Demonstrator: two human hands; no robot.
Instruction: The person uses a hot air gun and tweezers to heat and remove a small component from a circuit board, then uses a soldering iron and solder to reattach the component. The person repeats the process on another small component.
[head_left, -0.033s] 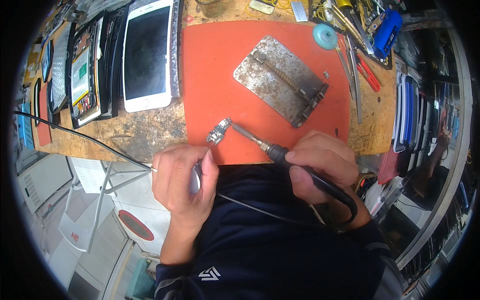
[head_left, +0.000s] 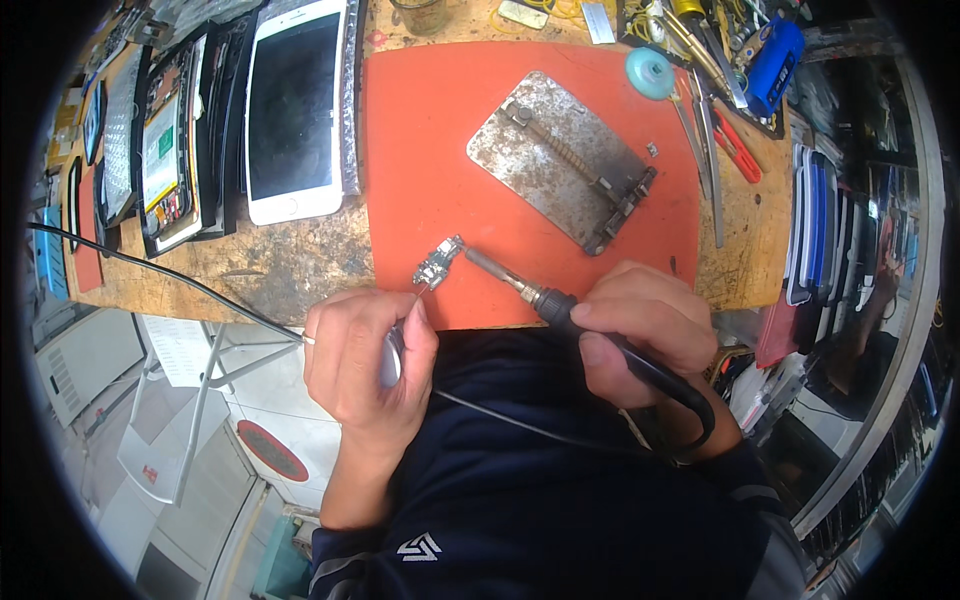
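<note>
My right hand [head_left: 650,335] is closed round the black handle of a soldering iron [head_left: 560,307], whose metal tip points left. The tip is beside a small circuit board [head_left: 436,264] covered with silver and dark parts, lying on the orange mat near its front edge; contact is too fine to tell. Thin solder wire [head_left: 424,291] reaches from the pinched thumb and forefinger of my left hand [head_left: 362,350] to the board's lower end. In the palm, partly hidden by the fingers, sits a round silvery roll [head_left: 392,358].
On the orange mat [head_left: 430,130] lies a stained metal board holder [head_left: 550,150]. A white phone [head_left: 293,110] and opened devices stand at left. Tweezers [head_left: 715,170], red-handled pliers [head_left: 738,150] and a teal round container [head_left: 650,74] are at right. A black cable [head_left: 170,272] crosses the left side.
</note>
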